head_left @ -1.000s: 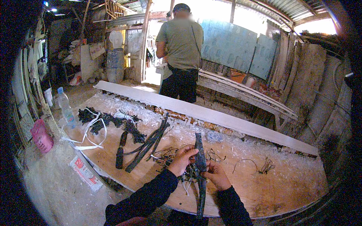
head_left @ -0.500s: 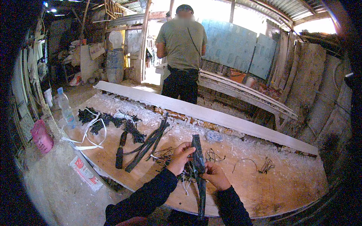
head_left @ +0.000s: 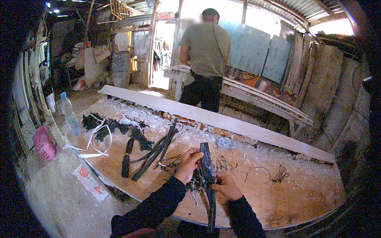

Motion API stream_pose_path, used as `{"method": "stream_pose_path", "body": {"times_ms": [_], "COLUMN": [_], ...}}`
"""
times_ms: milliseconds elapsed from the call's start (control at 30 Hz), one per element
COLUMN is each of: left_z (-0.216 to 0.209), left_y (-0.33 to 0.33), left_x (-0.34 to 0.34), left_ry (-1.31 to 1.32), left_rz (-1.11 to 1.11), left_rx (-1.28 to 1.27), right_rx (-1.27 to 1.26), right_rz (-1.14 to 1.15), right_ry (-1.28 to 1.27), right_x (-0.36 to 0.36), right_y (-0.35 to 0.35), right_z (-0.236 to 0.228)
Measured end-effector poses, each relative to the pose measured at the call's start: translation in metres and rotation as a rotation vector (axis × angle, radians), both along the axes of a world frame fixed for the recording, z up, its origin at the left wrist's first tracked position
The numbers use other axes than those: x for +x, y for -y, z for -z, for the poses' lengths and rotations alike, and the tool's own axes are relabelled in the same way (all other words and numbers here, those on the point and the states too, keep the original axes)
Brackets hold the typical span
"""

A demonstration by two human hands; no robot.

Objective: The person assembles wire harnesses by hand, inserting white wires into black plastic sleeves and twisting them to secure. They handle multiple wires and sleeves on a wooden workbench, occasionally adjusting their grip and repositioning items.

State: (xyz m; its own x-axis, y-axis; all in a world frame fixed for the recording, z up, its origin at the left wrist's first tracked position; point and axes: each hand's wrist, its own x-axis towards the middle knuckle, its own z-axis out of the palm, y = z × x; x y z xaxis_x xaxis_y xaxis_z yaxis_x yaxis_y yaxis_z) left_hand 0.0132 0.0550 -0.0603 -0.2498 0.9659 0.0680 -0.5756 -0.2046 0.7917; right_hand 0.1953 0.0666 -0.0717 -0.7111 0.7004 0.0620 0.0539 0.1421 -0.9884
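Note:
Between my hands a long black strip (head_left: 206, 168) runs upright, its lower end hanging past the near edge of the wooden board (head_left: 274, 202). My left hand (head_left: 188, 164) pinches it near the top from the left. Lower down, my right hand (head_left: 227, 186) grips its right edge with thumb and fingers. Thin dark cords and white strings (head_left: 195, 194) lie partly hidden behind the strip and my left hand. To the left are more black strips (head_left: 154, 152) and a dark-handled tool (head_left: 126, 158), perhaps a knife. Bundles of black cords (head_left: 137, 137) lie farther back.
A white ledge (head_left: 214, 121) bounds the board's far side, with white flakes along it. White straps (head_left: 93, 146) and a plastic bottle (head_left: 69, 113) are at left. A pink basket (head_left: 44, 144) stands beyond the board. Past the ledge stands a person (head_left: 206, 51) near a bench (head_left: 262, 97).
The person beyond the ledge has shifted to the right and turned somewhat. My hands keep their grip, and the black strip's top has moved slightly left and tilted.

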Motion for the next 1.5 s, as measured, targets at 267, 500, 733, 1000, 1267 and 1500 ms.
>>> {"method": "stream_pose_path", "body": {"times_ms": [267,500,733,1000,1267,1500], "left_z": [0.0,-0.003,-0.01,-0.008,-0.005,0.0], "left_y": [0.002,0.001,0.007,0.005,0.007,0.009], "left_x": [0.0,0.004,0.005,0.004,0.01,0.017], "left_ry": [-0.078,-0.291,-0.131,-0.21,-0.456,-0.51], "left_rz": [-0.043,-0.282,-0.19,0.004,0.307,0.491], "left_rx": [0.016,0.115,0.047,0.026,0.087,0.048], "right_rx": [-0.104,-0.001,-0.032,0.021,-0.095,-0.038], "right_rz": [0.004,0.111,0.081,0.13,0.243,0.373], "right_ry": [-0.087,-0.007,-0.061,-0.049,-0.251,-0.338], "right_x": [0.001,0.003,0.004,0.002,0.002,-0.002], "right_y": [0.003,-0.002,-0.003,-0.008,-0.006,-0.003], "right_z": [-0.002,0.002,0.004,0.008,-0.007,-0.014]}}
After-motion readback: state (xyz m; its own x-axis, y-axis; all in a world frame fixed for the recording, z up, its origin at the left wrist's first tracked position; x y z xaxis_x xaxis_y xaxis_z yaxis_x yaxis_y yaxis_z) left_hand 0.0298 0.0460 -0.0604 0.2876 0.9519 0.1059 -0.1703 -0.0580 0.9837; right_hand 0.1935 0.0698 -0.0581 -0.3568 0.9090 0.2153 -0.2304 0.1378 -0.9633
